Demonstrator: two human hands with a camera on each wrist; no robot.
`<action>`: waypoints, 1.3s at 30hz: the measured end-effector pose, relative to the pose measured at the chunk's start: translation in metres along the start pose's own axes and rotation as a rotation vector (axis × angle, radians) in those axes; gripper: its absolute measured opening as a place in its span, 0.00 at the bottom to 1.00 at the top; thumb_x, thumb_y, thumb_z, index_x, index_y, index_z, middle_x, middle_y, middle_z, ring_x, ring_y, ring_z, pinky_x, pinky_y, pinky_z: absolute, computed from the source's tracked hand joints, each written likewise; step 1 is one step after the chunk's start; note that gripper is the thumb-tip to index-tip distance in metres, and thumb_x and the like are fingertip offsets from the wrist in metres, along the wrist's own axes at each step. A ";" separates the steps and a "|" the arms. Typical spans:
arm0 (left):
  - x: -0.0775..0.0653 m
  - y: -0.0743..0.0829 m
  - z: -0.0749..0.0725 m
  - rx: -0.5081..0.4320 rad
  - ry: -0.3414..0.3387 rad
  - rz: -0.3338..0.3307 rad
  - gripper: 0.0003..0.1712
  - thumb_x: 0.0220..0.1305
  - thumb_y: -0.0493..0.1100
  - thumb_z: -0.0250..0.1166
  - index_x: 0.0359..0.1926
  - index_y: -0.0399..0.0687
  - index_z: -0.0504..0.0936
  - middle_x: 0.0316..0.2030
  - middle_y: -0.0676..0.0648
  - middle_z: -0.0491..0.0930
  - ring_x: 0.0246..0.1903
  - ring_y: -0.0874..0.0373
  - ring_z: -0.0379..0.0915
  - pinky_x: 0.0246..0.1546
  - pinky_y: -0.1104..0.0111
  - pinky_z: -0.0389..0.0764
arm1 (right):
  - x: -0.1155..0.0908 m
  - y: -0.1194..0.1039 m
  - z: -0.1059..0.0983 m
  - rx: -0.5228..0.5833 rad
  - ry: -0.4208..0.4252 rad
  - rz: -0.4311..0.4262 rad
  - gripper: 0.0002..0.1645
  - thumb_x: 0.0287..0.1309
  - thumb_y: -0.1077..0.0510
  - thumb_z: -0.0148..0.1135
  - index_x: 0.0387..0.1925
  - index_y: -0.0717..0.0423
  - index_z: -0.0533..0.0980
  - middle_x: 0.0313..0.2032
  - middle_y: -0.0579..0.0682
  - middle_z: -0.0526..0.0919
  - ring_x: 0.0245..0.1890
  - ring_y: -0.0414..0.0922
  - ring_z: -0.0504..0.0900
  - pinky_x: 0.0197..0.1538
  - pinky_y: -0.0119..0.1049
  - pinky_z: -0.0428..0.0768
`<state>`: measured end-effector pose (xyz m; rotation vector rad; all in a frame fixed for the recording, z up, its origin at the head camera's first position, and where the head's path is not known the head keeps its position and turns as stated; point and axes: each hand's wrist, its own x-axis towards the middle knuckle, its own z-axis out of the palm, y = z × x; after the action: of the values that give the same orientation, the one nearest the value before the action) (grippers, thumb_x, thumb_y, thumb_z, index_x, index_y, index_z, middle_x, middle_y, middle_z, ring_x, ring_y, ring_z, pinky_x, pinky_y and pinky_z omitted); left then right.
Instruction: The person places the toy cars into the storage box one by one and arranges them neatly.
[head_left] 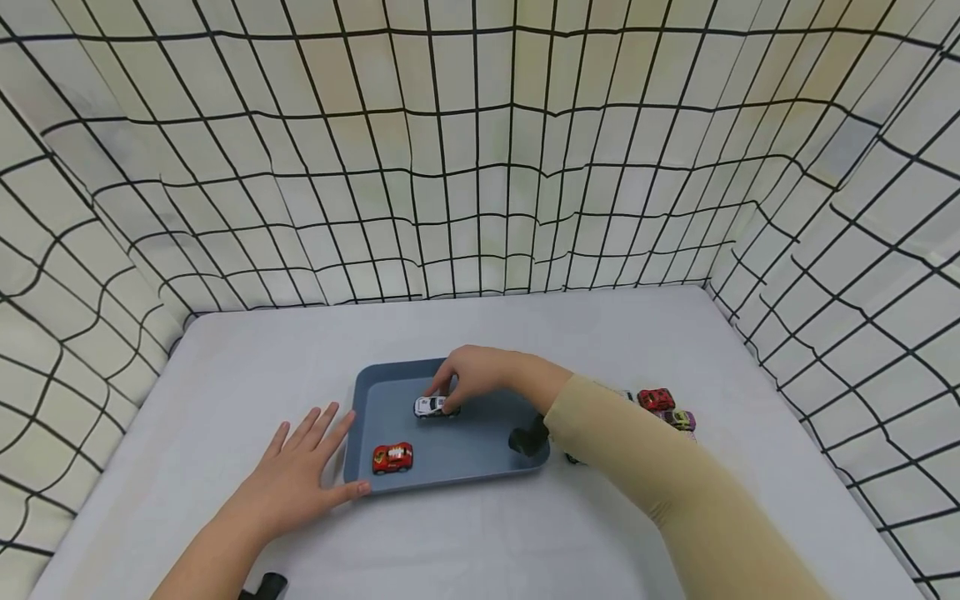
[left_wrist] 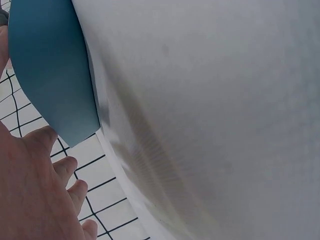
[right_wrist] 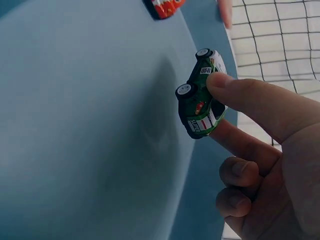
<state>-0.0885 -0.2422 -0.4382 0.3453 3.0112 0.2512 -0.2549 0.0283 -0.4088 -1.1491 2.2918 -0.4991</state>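
My right hand [head_left: 480, 372] pinches a green-and-white toy car [right_wrist: 202, 95] between thumb and index finger over the blue-grey tray [head_left: 465, 454]. From above, the car's white top shows in the head view. Wheels and a "SUPER" label face the right wrist camera. A red toy car [head_left: 392, 457] sits in the tray's front left part. Beside the tray's left side, my left hand [head_left: 300, 475] has its fingers spread, the thumb touching the rim at the front left corner.
Right of the tray, another red toy car [head_left: 656, 399] and a purple-and-yellow toy car [head_left: 678, 419] lie on the white table [head_left: 450, 542]. More cars there are partly hidden by the right sleeve [head_left: 637, 458]. Black netting [head_left: 513, 106] encloses the table's back and sides.
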 end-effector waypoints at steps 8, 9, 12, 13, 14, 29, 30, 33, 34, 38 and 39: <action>0.000 -0.001 0.001 0.005 0.005 0.004 0.64 0.49 0.83 0.57 0.76 0.47 0.58 0.75 0.36 0.53 0.74 0.35 0.44 0.69 0.34 0.42 | 0.025 -0.021 0.014 -0.041 -0.012 0.023 0.22 0.60 0.52 0.70 0.57 0.42 0.82 0.42 0.39 0.85 0.40 0.33 0.79 0.43 0.27 0.78; 0.000 -0.001 0.001 0.006 0.007 0.006 0.64 0.49 0.83 0.57 0.76 0.47 0.58 0.75 0.36 0.53 0.74 0.35 0.45 0.69 0.34 0.43 | 0.028 -0.023 0.016 -0.047 -0.011 0.027 0.22 0.60 0.52 0.70 0.57 0.42 0.82 0.42 0.40 0.85 0.39 0.33 0.79 0.42 0.27 0.78; 0.000 -0.001 0.000 -0.001 0.010 0.012 0.64 0.49 0.83 0.58 0.76 0.47 0.58 0.75 0.37 0.53 0.74 0.35 0.45 0.69 0.34 0.43 | 0.035 -0.027 0.021 -0.058 -0.005 0.046 0.22 0.60 0.53 0.70 0.57 0.43 0.82 0.44 0.40 0.85 0.39 0.32 0.79 0.42 0.27 0.78; 0.000 -0.001 0.000 -0.002 0.011 0.014 0.64 0.49 0.83 0.58 0.76 0.47 0.58 0.75 0.37 0.53 0.73 0.35 0.45 0.69 0.34 0.43 | 0.037 -0.028 0.022 -0.061 -0.001 0.050 0.22 0.60 0.53 0.70 0.57 0.43 0.82 0.44 0.41 0.86 0.39 0.32 0.80 0.42 0.27 0.78; 0.000 -0.001 0.001 -0.001 0.012 0.016 0.64 0.50 0.83 0.58 0.76 0.48 0.58 0.75 0.37 0.53 0.73 0.35 0.45 0.69 0.34 0.43 | 0.039 -0.029 0.024 -0.063 0.001 0.056 0.22 0.60 0.53 0.70 0.57 0.43 0.82 0.45 0.41 0.86 0.39 0.32 0.80 0.43 0.26 0.78; -0.001 0.001 0.002 -0.021 0.013 0.024 0.63 0.50 0.82 0.58 0.76 0.47 0.59 0.75 0.36 0.54 0.73 0.34 0.45 0.68 0.34 0.44 | 0.051 -0.049 0.034 -0.099 -0.021 0.103 0.22 0.61 0.50 0.69 0.57 0.40 0.82 0.48 0.39 0.85 0.44 0.32 0.80 0.49 0.28 0.79; -0.001 0.000 0.001 -0.019 0.012 0.023 0.63 0.50 0.82 0.58 0.76 0.47 0.59 0.75 0.36 0.53 0.73 0.34 0.45 0.68 0.34 0.44 | 0.052 -0.049 0.034 -0.103 -0.023 0.102 0.22 0.61 0.49 0.69 0.57 0.40 0.81 0.48 0.39 0.85 0.44 0.32 0.80 0.49 0.28 0.79; -0.001 -0.001 0.001 -0.016 0.013 0.022 0.63 0.50 0.82 0.58 0.76 0.47 0.59 0.75 0.36 0.54 0.73 0.34 0.45 0.69 0.34 0.44 | 0.054 -0.051 0.035 -0.112 -0.028 0.101 0.22 0.61 0.48 0.69 0.58 0.39 0.81 0.48 0.38 0.85 0.44 0.31 0.80 0.49 0.28 0.79; -0.001 -0.001 0.000 -0.018 0.013 0.021 0.63 0.50 0.82 0.58 0.76 0.47 0.59 0.75 0.36 0.54 0.73 0.35 0.45 0.69 0.34 0.44 | 0.055 -0.051 0.035 -0.114 -0.029 0.100 0.22 0.61 0.48 0.69 0.58 0.39 0.81 0.48 0.38 0.85 0.44 0.31 0.80 0.49 0.28 0.79; -0.001 -0.001 -0.001 -0.021 0.010 0.019 0.62 0.50 0.81 0.59 0.76 0.47 0.59 0.75 0.36 0.54 0.73 0.34 0.45 0.68 0.34 0.44 | 0.055 -0.053 0.036 -0.112 -0.034 0.103 0.22 0.62 0.48 0.68 0.59 0.39 0.81 0.48 0.38 0.85 0.44 0.31 0.80 0.49 0.28 0.79; -0.001 -0.001 -0.001 -0.018 0.010 0.019 0.62 0.50 0.81 0.59 0.76 0.47 0.60 0.75 0.36 0.54 0.73 0.34 0.45 0.68 0.34 0.45 | 0.055 -0.053 0.036 -0.115 -0.035 0.101 0.23 0.62 0.48 0.68 0.59 0.39 0.80 0.48 0.38 0.85 0.43 0.31 0.80 0.48 0.28 0.79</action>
<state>-0.0876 -0.2438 -0.4371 0.3724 3.0148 0.2829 -0.2282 -0.0502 -0.4251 -1.0796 2.3600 -0.3105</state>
